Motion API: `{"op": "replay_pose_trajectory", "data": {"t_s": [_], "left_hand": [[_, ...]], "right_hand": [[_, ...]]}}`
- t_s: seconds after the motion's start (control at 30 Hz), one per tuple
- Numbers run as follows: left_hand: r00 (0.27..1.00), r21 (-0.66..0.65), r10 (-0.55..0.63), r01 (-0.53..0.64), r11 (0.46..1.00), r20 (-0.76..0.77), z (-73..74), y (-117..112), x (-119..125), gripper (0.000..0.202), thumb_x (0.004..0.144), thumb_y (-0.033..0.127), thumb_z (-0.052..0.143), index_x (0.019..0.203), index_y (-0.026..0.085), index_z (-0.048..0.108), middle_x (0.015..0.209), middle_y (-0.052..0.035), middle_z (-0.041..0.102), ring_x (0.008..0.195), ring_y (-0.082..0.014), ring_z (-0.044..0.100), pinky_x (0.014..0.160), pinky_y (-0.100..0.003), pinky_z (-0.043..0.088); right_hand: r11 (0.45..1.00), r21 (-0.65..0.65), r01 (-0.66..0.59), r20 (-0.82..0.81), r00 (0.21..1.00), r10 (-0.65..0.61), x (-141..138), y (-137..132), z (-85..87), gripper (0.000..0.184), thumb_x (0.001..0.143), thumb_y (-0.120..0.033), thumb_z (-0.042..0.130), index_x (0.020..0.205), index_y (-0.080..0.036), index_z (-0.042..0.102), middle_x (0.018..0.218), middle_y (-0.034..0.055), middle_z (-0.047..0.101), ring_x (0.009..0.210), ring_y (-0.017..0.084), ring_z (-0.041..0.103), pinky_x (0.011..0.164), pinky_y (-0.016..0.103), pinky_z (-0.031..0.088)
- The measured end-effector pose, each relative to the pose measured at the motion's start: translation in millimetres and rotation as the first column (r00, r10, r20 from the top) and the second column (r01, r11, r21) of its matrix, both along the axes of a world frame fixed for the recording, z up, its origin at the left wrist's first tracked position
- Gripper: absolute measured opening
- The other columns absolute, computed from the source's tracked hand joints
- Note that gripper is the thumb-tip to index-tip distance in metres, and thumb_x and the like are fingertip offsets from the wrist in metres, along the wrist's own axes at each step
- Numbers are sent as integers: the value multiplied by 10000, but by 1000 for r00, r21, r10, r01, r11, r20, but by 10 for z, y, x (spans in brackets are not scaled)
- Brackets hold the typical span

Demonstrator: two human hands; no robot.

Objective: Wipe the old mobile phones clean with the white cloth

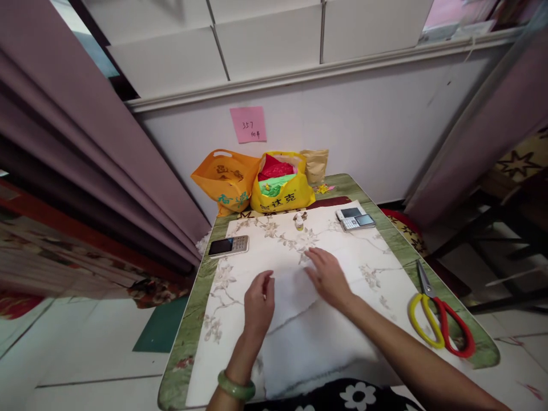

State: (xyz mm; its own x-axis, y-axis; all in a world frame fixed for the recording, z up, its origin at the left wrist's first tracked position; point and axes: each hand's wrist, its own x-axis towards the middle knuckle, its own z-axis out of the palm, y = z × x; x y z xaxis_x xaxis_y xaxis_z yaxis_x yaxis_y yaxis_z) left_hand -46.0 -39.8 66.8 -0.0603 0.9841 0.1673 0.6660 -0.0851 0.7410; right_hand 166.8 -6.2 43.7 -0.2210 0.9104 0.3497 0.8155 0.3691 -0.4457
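A white fluffy sheet of batting point(310, 337) lies on a flower-printed cloth point(240, 268) covering the small table. My left hand point(259, 302), with a green bangle on the wrist, has its fingers curled and pinches the batting's left edge. Fingers flat and stretched out, my right hand point(327, 277) presses down on the batting's far corner.
Yellow-and-red scissors point(440, 322) lie at the table's right edge. A phone point(229, 246) sits at the left, two more phones point(355, 218) at the far right, a small bottle point(298, 221) between. Orange bag point(225, 180) and yellow bag point(280, 182) stand against the wall. Curtains hang left.
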Motion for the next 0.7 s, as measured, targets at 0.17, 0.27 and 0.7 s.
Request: {"op": "replay_pose_trajectory", "data": {"t_s": [0.17, 0.27, 0.7], "left_hand": [[984, 295, 124, -82, 952, -125, -317, 6, 54, 383, 939, 290, 406, 1298, 161, 447, 1263, -149, 540, 1217, -257, 484, 1024, -466, 403], [961, 374, 104, -1, 928, -257, -548, -194, 105, 491, 914, 239, 474, 1381, 143, 357, 1382, -185, 447, 1306, -284, 399, 1051, -509, 370], [692, 222, -515, 681, 697, -506, -622, -484, 504, 260, 903, 181, 434, 1125, 169, 570, 1080, -141, 638, 991, -226, 603, 847, -398, 502]], "right_hand": [[989, 78, -125, 224, 969, 105, -611, 44, -481, 706, 932, -531, 433, 1504, -153, 261, 1557, 142, 246, 1439, 313, 186, 1154, 547, 91], [984, 94, -151, 270, 955, 120, -613, 72, -659, 701, 936, -525, 437, 1514, -185, 231, 1566, 126, 221, 1444, 303, 177, 1158, 552, 65], [969, -220, -116, -85, 991, 99, -361, 592, -480, 364, 913, -358, 554, 1245, -220, 614, 1387, 90, 534, 1208, 228, 555, 1007, 364, 444]]}}
